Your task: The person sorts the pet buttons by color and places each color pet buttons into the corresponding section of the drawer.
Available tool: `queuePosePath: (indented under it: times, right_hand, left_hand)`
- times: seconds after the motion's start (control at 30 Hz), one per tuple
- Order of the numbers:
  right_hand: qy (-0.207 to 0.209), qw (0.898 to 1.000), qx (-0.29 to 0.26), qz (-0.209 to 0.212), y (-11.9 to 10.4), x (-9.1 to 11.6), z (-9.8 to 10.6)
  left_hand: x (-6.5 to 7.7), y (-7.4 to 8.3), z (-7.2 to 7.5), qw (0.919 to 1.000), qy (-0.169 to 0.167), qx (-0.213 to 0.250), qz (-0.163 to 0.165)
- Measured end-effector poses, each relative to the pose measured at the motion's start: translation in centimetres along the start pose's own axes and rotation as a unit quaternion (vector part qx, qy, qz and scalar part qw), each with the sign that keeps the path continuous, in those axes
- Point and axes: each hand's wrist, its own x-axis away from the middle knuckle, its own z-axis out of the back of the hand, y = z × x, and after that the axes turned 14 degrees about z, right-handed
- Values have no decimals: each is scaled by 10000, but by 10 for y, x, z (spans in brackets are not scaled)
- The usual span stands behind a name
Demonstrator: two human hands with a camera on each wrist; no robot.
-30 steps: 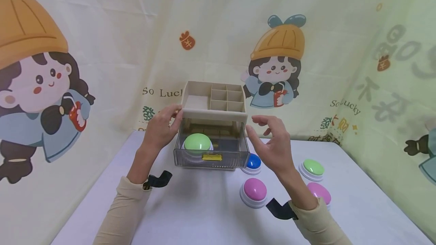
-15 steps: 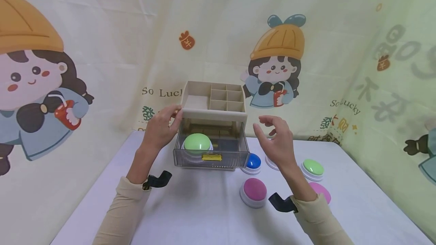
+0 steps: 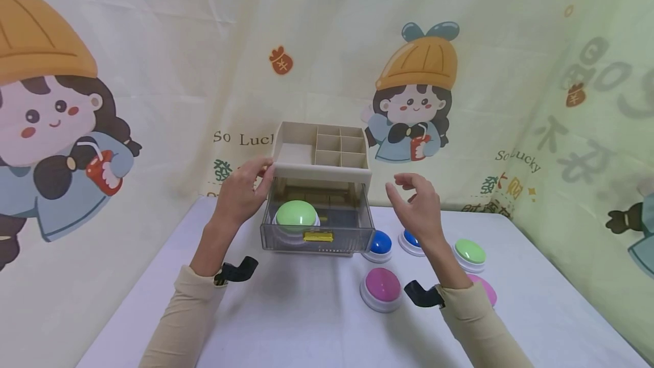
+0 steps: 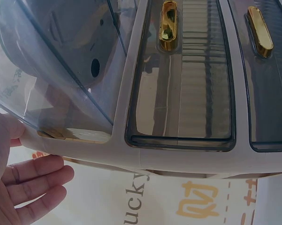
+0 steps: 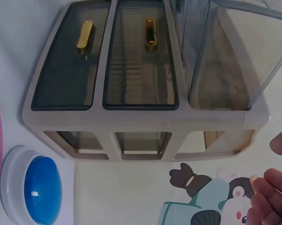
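"Near the middle of the worktop's (image 3: 306,311) far edge, what do you have at your left hand (image 3: 237,195)?"

"You have the drawer unit (image 3: 322,173); your thumb and partly bent fingers are about its top left corner; it looks like light, stiff, slick plastic, apt to skid, so hold it by that corner; its clear top drawer (image 3: 355,238), slid out, looks brittle and is best drawn by the gold handle (image 3: 318,236)."

"And what can you count, left to right?"

"One unit; three drawers, one out; seven compartments (image 3: 296,153) on top; a green button (image 3: 296,213) at the open drawer's left; then, towards the worktop's right edge, a blue button (image 3: 380,243), a pink button (image 3: 382,284) nearer the front edge, a second blue button (image 3: 410,239); your right hand (image 3: 419,209) in the air, loosely open, holding nothing; past it a second green button (image 3: 470,251) and a second pink button (image 3: 484,289), partly behind your arm (image 3: 455,268); six buttons altogether; they look light and smooth; take them by their white bases (image 3: 379,304), lest you press the domes."
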Motion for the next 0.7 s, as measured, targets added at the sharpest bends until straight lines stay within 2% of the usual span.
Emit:
queuePosePath:
  times: [0.17, 0.3, 0.4, 0.7]
  right_hand:
    - [-122, 9978, -371, -534, 8, 2, 5]
    - [-227, 9896, -717, -1226, 13, 3, 11]
    - [-255, 9829, -906, -1580, 16, 4, 16]
    - [-280, 9759, -921, -1959, 29, 8, 25]
  left_hand:
    - [0, 1, -1, 10000, 16, -6, -26]
    - [0, 1, -2, 10000, 29, -28, -43]
    - [0, 0, -2, 10000, 35, -33, -51]
    - [0, 0, -1, 10000, 19, -37, -47]
